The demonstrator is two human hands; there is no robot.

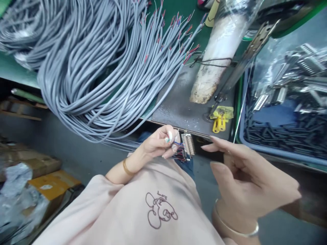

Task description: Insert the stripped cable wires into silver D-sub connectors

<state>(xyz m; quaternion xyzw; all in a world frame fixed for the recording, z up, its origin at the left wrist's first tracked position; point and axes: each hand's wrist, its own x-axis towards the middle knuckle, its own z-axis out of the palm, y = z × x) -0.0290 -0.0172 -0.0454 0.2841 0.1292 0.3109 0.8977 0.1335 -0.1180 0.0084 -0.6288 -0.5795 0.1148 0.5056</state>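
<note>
My left hand [160, 141] is closed in a pinch on thin coloured wires [178, 144], just in front of my body. Right beside its fingertips is a metal multi-pin connector [188, 144], with several dark and red wires at its lower side. My right hand [250, 177] is raised to the right of the connector, apart from it, thumb and index finger spread. A thin silvery strand [240, 115] runs down to the index finger of this hand. Whether the curled fingers hold the strand is hidden.
Grey cables [102, 75] with stripped ends cover the left of the bench. Behind the connector are a plastic-wrapped white roll [217, 58], a metal arm [245, 64] and a yellow-handled piece [219, 123]. A blue tray [276, 146] holds black strips and metal parts. Cardboard boxes [53, 187] stand lower left.
</note>
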